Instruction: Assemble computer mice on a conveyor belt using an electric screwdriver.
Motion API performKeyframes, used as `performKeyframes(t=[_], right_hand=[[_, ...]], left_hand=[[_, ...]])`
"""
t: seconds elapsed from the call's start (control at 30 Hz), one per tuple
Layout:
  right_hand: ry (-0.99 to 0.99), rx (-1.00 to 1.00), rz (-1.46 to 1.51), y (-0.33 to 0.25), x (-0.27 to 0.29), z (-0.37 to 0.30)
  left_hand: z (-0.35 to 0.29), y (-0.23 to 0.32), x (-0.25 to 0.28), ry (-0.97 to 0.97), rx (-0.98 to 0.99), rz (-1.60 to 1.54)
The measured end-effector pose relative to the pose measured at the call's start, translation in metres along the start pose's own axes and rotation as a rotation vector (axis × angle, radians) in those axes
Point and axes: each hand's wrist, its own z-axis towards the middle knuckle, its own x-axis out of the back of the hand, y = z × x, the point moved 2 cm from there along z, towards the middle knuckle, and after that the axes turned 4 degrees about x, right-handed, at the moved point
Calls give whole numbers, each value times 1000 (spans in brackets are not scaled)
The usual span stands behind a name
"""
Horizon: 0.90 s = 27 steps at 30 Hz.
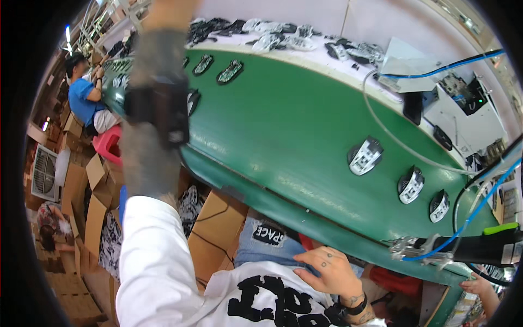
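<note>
My left arm stretches forward over the green belt (pixel 283 120), and its forearm and black wristband hide part of it. My left hand (pixel 171 13) is blurred and cut off by the top edge, so its fingers do not show. Above my lap, my right hand (pixel 332 270) hangs with loosely stretched fingers and nothing in them. Right of centre on the belt sit a white-and-black plastic casing (pixel 366 156), a second casing (pixel 411 185) and a third one (pixel 439 206). Beyond my left forearm lie black shells with green inserts (pixel 230 71).
Loose black and white parts cover the white ledge (pixel 239 46) behind. A black cylindrical tool (pixel 463 248) with a silver bracket and blue hose juts in at right. Another person's hand (pixel 482 286) is below it. A person in blue (pixel 84 101) sits far left, near open cartons (pixel 95 218).
</note>
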Motion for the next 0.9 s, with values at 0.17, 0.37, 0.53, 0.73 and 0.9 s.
performKeyframes(t=[0.17, 0.37, 0.53, 0.73, 0.9], right_hand=[[175, -137, -40, 4, 20, -44], [350, -398, -126, 8, 37, -80], [750, -598, -441, 46, 48, -135], [772, -504, -684, 45, 48, -112], [789, -473, -742, 50, 47, -112]], left_hand=[[-125, -113, 85, -513, 266, 1188], [-243, -135, 227, -193, 911, 1784], [-230, -145, 191, -245, 737, 1361], [-192, -211, 138, -361, 563, 1289], [-198, -248, 134, -421, 669, 1422]])
